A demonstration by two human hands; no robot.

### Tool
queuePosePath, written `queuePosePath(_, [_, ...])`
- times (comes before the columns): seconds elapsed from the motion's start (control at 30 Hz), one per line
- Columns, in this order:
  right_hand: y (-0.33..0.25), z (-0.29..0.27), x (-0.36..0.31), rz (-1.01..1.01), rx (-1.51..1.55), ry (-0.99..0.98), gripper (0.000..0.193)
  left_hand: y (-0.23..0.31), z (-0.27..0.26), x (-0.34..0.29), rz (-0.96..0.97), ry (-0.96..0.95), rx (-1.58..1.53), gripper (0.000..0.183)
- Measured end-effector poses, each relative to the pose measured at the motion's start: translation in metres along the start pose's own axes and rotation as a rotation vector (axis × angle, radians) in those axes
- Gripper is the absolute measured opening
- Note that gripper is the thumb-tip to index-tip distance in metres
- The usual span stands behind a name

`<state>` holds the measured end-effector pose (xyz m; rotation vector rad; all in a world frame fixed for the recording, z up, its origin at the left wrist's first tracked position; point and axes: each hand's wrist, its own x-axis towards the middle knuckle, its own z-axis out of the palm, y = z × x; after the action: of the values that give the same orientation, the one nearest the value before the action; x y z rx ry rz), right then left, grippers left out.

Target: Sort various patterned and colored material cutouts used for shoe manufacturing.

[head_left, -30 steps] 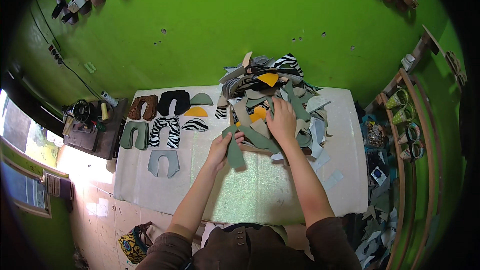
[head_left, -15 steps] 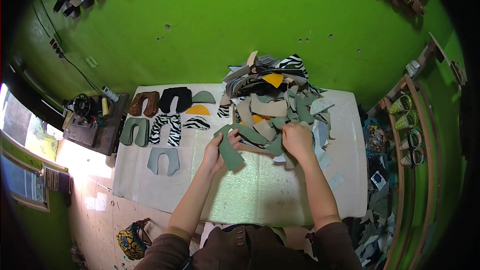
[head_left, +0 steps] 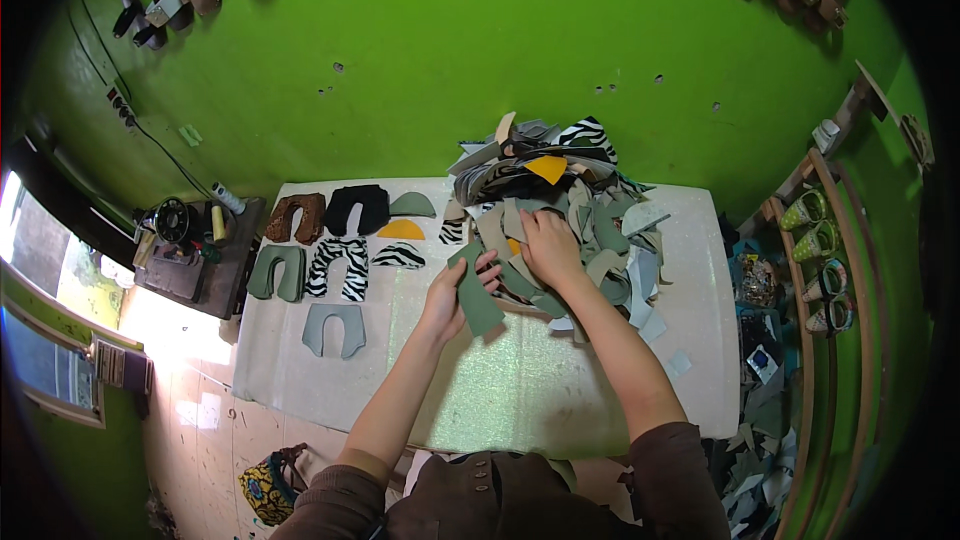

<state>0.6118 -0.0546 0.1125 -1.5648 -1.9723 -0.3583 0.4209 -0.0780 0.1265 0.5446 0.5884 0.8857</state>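
My left hand (head_left: 448,298) is closed on a green U-shaped cut piece (head_left: 482,305) of leather-like sheet, thumb on top, over the table's middle. Across from it, my right hand (head_left: 550,248) reaches into a heap of cut scraps (head_left: 610,225), its fingers bent down among beige and grey-green pieces; their tips are partly hidden, so what they grip is unclear. Beside the fingers lies a beige strip (head_left: 512,227). Further back in the heap is a pile of stacked pieces (head_left: 490,180), with a yellow piece (head_left: 546,169) on it.
On the table's left lie U-shaped stacks: brown (head_left: 293,217), black (head_left: 356,210), green (head_left: 278,273), zebra-striped (head_left: 338,268) and grey (head_left: 334,330). Half-round pieces (head_left: 402,229) sit beside them. A sewing machine (head_left: 175,223) stands left; a sandal rack (head_left: 815,240) and floor scraps (head_left: 760,470) are right.
My right hand has moved left and farther into the heap, away from the green pieces at its front. My left hand has shifted slightly right, still with the green piece.
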Motion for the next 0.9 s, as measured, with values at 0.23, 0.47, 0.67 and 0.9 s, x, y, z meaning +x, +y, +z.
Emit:
queuePosePath(0.23, [0.006,-0.002,0.016,0.280,0.362,-0.262,0.014,0.013,0.001,-0.009,0.054,0.044,-0.010,0.039])
queuePosePath(0.47, [0.030,-0.074,0.037,0.694,1.410,-0.462,0.015,0.008,0.009,-0.009,0.138,0.065,0.010,0.043])
queuePosePath(0.67, [-0.001,-0.109,0.037,0.644,1.449,-0.665,0.023,-0.003,0.038,0.004,0.374,-0.086,0.303,0.065])
queuePosePath(0.9, [-0.007,-0.119,0.031,0.814,2.088,-0.638,0.035,-0.007,0.066,-0.002,0.290,-0.276,0.398,0.074])
